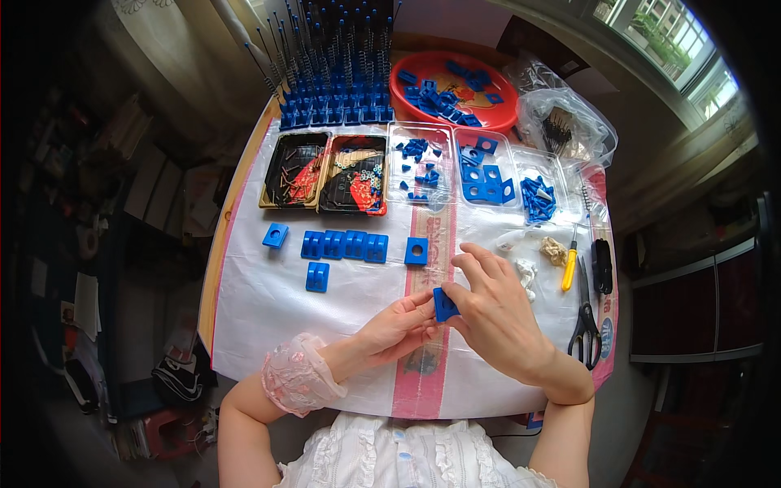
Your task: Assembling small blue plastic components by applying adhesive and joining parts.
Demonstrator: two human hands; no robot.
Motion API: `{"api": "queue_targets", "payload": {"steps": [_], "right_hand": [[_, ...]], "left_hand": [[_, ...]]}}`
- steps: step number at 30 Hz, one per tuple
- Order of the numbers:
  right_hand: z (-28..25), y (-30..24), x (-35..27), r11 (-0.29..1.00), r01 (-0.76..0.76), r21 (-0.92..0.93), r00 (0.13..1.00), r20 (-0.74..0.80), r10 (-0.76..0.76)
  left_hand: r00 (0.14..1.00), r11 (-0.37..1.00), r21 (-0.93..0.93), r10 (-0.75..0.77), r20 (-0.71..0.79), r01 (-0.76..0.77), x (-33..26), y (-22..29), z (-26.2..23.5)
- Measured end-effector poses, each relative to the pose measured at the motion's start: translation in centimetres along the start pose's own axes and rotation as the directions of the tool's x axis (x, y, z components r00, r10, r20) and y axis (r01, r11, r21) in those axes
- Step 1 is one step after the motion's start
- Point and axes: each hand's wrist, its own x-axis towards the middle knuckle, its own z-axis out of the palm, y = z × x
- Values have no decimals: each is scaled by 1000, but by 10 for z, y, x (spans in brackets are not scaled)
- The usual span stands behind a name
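Between my two hands, low over the middle of the table, is a small blue plastic block [445, 305]. My left hand [399, 329] pinches it from the left with thumb and fingertips. My right hand [500, 313] grips its right side with the thumb and a bent finger, and the other fingers arch above. Just beyond lies a blue square piece with a round hole [416, 251]. To the left, several ridged blue blocks [333, 245] stand in a row, with a single ridged block [317, 277] in front and another holed piece [276, 236] beside them.
At the back are blue bases with upright springs [338, 110], a red basin [403, 69] of blue parts, two black trays [268, 195] with small hardware, and clear boxes [394, 195] of blue pieces. A yellow-handled screwdriver [569, 272] and black scissors [585, 325] lie at right.
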Motion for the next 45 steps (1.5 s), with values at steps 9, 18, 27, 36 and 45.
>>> {"api": "queue_targets", "payload": {"steps": [9, 18, 27, 36, 45], "right_hand": [[1, 0, 0, 1000, 5, 6, 1000, -6, -5], [2, 0, 0, 1000, 5, 8, 1000, 1, -5], [2, 0, 0, 1000, 7, 12, 1000, -4, -7], [3, 0, 0, 999, 3, 38, 1000, -13, -3], [2, 0, 0, 999, 7, 31, 1000, 4, -7]], "left_hand": [[999, 1000, -1, -3, -41, 3, -1, 1, 4], [996, 1000, 6, -10, -85, 10, -1, 3, 8], [994, 1000, 11, -6, -106, 7, -1, 2, 8], [995, 1000, 0, -14, -96, 14, -1, 2, 5], [996, 1000, -8, -5, -90, 4, 0, 1, 3]]}}
